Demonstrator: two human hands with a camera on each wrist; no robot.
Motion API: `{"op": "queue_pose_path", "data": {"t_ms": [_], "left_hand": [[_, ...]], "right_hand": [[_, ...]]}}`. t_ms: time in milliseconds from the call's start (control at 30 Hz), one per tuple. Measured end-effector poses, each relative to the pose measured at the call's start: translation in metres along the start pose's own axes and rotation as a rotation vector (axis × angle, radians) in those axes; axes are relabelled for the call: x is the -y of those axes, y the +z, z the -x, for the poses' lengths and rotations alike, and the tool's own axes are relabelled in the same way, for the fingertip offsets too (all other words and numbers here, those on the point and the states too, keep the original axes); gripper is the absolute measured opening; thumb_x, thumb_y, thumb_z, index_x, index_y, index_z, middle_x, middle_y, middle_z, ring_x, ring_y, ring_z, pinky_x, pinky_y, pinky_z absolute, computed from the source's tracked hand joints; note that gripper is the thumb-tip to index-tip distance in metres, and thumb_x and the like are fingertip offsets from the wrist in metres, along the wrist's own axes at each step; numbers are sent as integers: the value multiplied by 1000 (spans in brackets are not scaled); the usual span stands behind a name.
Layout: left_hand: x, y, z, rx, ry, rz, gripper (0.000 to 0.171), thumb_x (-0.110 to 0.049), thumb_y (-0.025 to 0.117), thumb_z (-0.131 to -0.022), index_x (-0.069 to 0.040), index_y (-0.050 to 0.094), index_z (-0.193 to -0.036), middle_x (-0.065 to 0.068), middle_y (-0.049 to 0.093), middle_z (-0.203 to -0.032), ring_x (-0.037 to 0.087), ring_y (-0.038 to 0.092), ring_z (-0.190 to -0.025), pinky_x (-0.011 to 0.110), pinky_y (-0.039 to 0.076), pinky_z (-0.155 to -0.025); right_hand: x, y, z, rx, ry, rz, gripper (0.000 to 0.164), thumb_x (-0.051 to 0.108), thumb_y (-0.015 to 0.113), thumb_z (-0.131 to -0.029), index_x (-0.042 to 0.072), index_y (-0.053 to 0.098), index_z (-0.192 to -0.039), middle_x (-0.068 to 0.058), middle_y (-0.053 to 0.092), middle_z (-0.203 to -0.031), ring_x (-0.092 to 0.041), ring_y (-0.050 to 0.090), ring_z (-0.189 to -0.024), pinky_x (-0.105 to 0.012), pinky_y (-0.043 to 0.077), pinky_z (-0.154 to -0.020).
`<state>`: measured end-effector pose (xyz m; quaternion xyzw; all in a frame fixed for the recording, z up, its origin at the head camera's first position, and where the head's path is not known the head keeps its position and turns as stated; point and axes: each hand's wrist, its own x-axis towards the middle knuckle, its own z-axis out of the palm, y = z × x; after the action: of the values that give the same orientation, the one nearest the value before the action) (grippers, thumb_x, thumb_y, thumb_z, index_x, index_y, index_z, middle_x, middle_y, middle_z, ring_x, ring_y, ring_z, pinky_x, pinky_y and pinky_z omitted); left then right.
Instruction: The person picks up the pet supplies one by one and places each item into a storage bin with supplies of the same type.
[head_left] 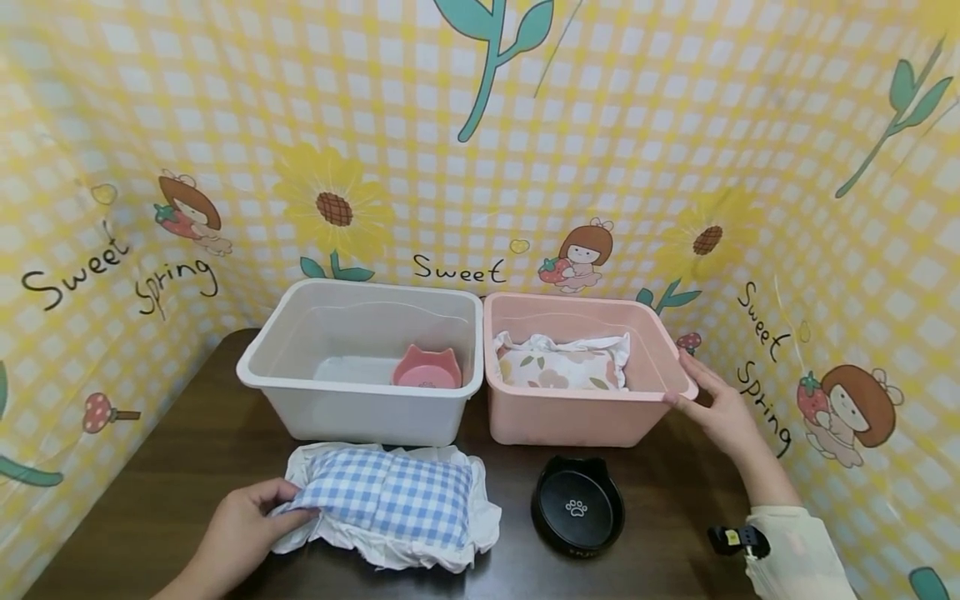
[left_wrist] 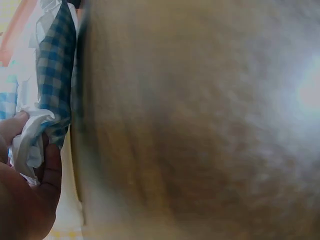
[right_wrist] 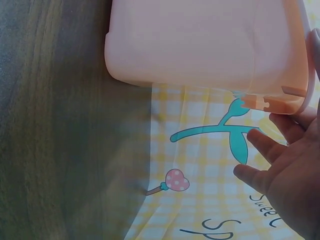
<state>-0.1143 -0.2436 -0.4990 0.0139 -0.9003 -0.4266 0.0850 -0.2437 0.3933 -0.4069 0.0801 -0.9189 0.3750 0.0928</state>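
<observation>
My left hand [head_left: 243,525] pinches the frilled left end of a small blue-and-white checked pillow [head_left: 390,496]. The left wrist view shows thumb and fingers [left_wrist: 52,170] closed on its white ruffle. At the right, my right hand [head_left: 720,412] holds the front right corner of a pink plastic bin [head_left: 573,421], thumb at the rim and other fingers along the outer side. Inside that bin lies a white-ruffled floral pillow [head_left: 562,367]. In the right wrist view, several fingers [right_wrist: 272,147] are spread below the bin's rim.
Left of the pink bin stands a white bin [head_left: 367,412] with a pink cat-eared bowl [head_left: 427,367] inside. A black cat-eared bowl [head_left: 577,508] with a paw print sits on the dark wooden table [head_left: 165,467]. Yellow checked cloth [head_left: 450,192] surrounds the table's back and sides.
</observation>
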Motion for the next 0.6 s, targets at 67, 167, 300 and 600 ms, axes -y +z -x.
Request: {"op": "queue_pose_path", "data": {"t_ms": [67,167,300,600], "left_hand": [[-2,-2,2,-19,7,30,19,-21,91,-76,-20,72,-77,-11,63,-69,1,50,-66,22,41,-58],[-6,-3,5,-41,5,61,20,-19,91,-75,-18,71,-77,-11,57,-64,1,48,-63,24,40,-54],[-9,-3,9,-56,8,79,21,-18,91,-75,-17,70,-76,-12,52,-61,1,46,-60,25,39,-51],[-21,-6,13,-67,13,92,20,-16,91,-75,-16,72,-79,-12,57,-65,1,48,-60,24,41,-51]], "right_hand": [[0,0,0,1,2,-4,79,31,76,-94,17,35,-160,-22,28,-165,-54,24,-149,-76,19,-113],[-1,0,0,-2,-2,-2,79,31,77,-93,16,36,-159,-23,29,-164,-54,25,-148,-76,19,-113],[0,-1,-1,-5,5,11,79,32,77,-93,17,36,-159,-22,29,-165,-53,26,-148,-74,20,-114],[0,0,0,-8,18,8,80,34,77,-93,20,35,-160,-23,29,-165,-54,26,-148,-75,19,-114]]}}
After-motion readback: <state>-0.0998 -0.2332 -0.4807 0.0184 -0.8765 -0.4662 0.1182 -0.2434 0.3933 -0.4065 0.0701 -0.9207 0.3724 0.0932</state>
